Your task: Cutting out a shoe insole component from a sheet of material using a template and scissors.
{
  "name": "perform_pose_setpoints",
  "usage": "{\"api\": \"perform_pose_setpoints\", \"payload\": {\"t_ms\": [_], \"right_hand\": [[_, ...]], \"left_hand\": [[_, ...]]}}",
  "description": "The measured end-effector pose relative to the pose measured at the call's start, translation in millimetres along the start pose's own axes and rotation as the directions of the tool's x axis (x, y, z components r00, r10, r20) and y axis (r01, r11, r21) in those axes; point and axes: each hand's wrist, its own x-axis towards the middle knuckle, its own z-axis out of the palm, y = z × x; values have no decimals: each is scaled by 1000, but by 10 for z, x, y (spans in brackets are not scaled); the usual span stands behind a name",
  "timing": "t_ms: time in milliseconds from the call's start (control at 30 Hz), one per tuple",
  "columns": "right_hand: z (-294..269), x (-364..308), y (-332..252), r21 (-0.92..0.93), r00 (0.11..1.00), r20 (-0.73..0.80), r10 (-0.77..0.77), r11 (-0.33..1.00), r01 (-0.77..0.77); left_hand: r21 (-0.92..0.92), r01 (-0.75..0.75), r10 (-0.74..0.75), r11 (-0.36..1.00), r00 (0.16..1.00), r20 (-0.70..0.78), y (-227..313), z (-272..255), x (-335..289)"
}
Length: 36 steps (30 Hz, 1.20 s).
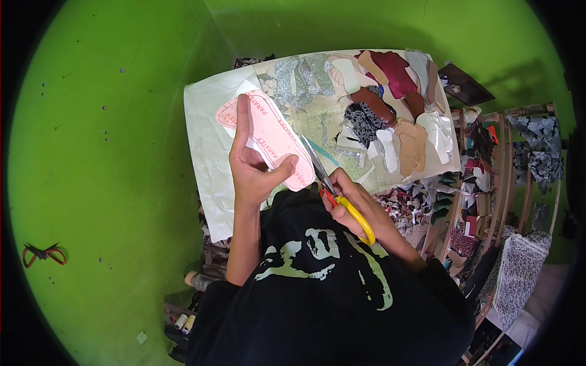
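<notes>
My left hand (pixel 251 174) grips a pink insole board (pixel 276 135) with printed lettering and a drawn insole outline. Its index finger stretches along the board and the thumb presses on the lower end. In my right hand (pixel 361 200) are scissors (pixel 359 222) with yellow and red handles. Their blades point up and away, lying along the board's right edge. How far the blades are apart is hard to make out. Under the board, a white sheet (pixel 204 140) covers the left part of the table.
Cut insole shapes in tan (pixel 410 146), white (pixel 387 149) and dark red (pixel 392 70) lie across the table's right side, around a black stringy heap (pixel 366 122). Beyond the right edge stands a wooden rack (pixel 497 177) with scraps. Another pair of scissors (pixel 44 255) hangs on the green wall.
</notes>
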Motion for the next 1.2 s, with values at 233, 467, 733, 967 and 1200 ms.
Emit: {"api": "perform_pose_setpoints", "payload": {"t_ms": [233,467,733,967,1200], "right_hand": [[-33,-7,-28,21,1000,24,13,1000,-14],[-3,-17,-25,46,1000,3,-1,999,1],[-82,-41,-195,-101,999,3,42,994,-42],[17,-13,-155,-156,996,-84,2,988,-15],[-24,-24,-243,-158,999,-49,4,987,-12]], "left_hand": [[49,46,-46,998,999,14,-4,22,-8],[79,-29,29,996,1000,1,11,31,23],[101,-19,18,995,1000,10,49,-9,51],[20,97,-98,995,992,83,16,22,10],[-38,125,-121,991,989,85,34,18,9]]}}
